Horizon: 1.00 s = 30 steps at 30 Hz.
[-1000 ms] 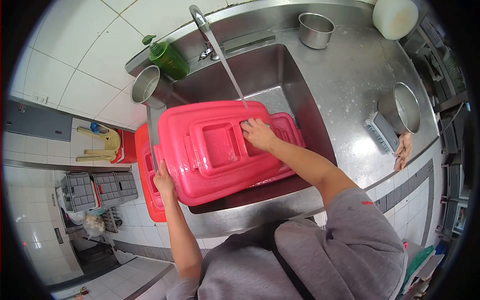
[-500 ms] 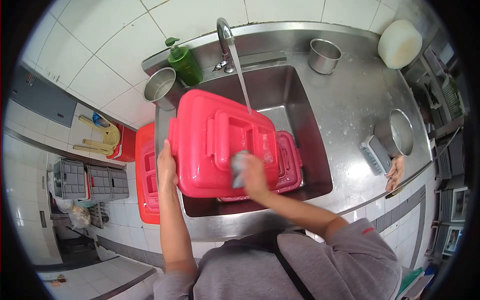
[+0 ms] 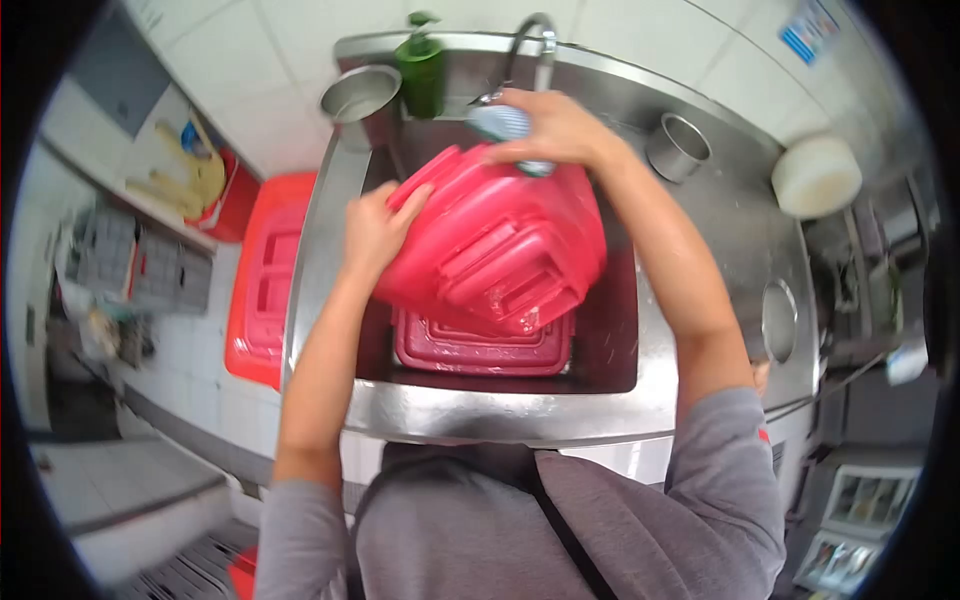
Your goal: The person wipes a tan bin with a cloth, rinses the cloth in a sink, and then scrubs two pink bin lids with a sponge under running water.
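A red plastic lid (image 3: 490, 250) with moulded recesses is tilted over the sink, slightly blurred. My left hand (image 3: 385, 235) grips its left edge, thumb on the upper face. At the lid's far edge, just by the tap, my right hand (image 3: 560, 130) is closed on a grey-green striped sponge (image 3: 500, 122). Some white suds show on the lid's near corner. Beneath it, a second red lid (image 3: 480, 355) lies in the steel sink (image 3: 615, 350), partly covered. The curved tap (image 3: 518, 45) stands behind my right hand.
A green pump bottle (image 3: 420, 75) and a metal pot (image 3: 360, 95) stand at the back left. On the right counter are a metal cup (image 3: 678, 148), a white round block (image 3: 817, 177) and another pot (image 3: 780, 320). Another red lid (image 3: 262, 285) is beside the sink's left.
The held lid has turned and tipped, its far edge rising toward the tap. My right hand has moved from the lid's face up to its far edge with the sponge. The view has shifted.
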Each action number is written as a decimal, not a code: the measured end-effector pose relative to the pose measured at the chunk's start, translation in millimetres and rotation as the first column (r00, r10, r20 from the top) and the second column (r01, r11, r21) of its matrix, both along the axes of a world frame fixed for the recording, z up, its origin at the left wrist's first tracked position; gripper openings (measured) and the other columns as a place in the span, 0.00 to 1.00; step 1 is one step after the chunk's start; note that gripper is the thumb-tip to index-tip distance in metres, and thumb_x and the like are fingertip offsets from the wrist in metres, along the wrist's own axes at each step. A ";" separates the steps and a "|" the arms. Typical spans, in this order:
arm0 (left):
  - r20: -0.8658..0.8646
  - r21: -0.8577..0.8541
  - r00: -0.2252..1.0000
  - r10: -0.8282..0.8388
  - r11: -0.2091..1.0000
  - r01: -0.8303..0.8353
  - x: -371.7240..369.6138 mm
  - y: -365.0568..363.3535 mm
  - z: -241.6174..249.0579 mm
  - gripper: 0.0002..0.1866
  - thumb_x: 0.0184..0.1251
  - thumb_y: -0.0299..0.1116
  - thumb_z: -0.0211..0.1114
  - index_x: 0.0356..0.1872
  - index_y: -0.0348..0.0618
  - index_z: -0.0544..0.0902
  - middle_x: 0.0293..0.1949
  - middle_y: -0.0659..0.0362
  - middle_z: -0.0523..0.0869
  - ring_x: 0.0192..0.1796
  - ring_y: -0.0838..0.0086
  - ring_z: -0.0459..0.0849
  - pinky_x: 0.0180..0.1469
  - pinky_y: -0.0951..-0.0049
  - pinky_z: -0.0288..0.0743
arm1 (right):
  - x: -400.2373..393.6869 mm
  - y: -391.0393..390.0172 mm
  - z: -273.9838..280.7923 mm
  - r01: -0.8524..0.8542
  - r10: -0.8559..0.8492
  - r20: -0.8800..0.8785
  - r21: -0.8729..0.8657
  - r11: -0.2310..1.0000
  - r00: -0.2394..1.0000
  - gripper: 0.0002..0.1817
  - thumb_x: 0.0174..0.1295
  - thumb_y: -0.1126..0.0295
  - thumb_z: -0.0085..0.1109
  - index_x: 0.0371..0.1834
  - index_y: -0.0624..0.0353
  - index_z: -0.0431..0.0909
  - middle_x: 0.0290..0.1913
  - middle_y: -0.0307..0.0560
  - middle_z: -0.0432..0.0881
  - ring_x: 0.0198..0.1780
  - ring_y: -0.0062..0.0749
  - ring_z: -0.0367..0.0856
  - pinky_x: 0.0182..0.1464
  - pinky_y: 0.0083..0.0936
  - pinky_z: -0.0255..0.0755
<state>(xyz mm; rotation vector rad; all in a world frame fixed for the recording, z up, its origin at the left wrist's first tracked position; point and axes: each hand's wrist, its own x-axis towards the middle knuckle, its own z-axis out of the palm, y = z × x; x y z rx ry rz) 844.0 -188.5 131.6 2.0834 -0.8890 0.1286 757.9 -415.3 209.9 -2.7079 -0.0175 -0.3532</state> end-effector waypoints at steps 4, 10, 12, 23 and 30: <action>0.307 0.079 0.943 -0.131 0.991 0.112 29.3 -33.4 33.4 0.30 0.44 0.63 0.61 0.14 0.42 0.76 0.13 0.50 0.75 0.21 0.54 0.77 0.25 0.61 0.71 | -46.3 -4.9 24.4 0.163 -0.162 -0.020 0.150 0.975 0.987 0.29 0.39 0.52 0.68 0.40 0.62 0.75 0.31 0.49 0.80 0.33 0.32 0.78 0.38 0.25 0.71; 0.574 -0.399 0.814 0.092 0.899 0.180 47.7 -99.6 54.7 0.23 0.49 0.45 0.65 0.45 0.44 0.74 0.45 0.53 0.75 0.50 0.59 0.71 0.51 0.63 0.65 | -91.0 -52.6 8.1 0.237 -0.531 0.187 0.740 0.630 0.826 0.18 0.46 0.65 0.67 0.35 0.68 0.76 0.29 0.41 0.78 0.27 0.20 0.74 0.30 0.15 0.67; 0.438 -0.491 0.895 0.082 0.856 0.161 49.1 -100.7 10.3 0.23 0.50 0.35 0.64 0.49 0.42 0.71 0.48 0.53 0.74 0.52 0.59 0.71 0.56 0.63 0.61 | -99.5 -69.9 -20.6 0.271 -0.694 0.191 0.824 0.498 0.694 0.16 0.47 0.68 0.66 0.36 0.66 0.77 0.29 0.41 0.78 0.26 0.19 0.73 0.29 0.15 0.67; -0.266 0.580 0.953 0.144 0.814 0.039 84.3 -71.8 -280.2 0.14 0.56 0.34 0.51 0.37 0.41 0.82 0.40 0.50 0.82 0.42 0.58 0.81 0.46 0.63 0.73 | -27.0 -96.7 -118.7 0.422 -0.740 -0.004 0.823 0.379 0.673 0.19 0.44 0.64 0.70 0.33 0.68 0.77 0.26 0.38 0.77 0.24 0.17 0.71 0.27 0.17 0.66; -0.520 0.800 0.549 0.654 0.598 0.047 -1.5 105.1 -500.9 0.20 0.63 0.41 0.46 0.48 0.40 0.77 0.49 0.50 0.78 0.50 0.59 0.77 0.51 0.63 0.71 | 5.4 -146.5 -106.4 0.533 -0.688 -0.189 0.780 0.328 0.701 0.20 0.46 0.61 0.68 0.36 0.65 0.77 0.26 0.35 0.76 0.24 0.18 0.72 0.28 0.17 0.66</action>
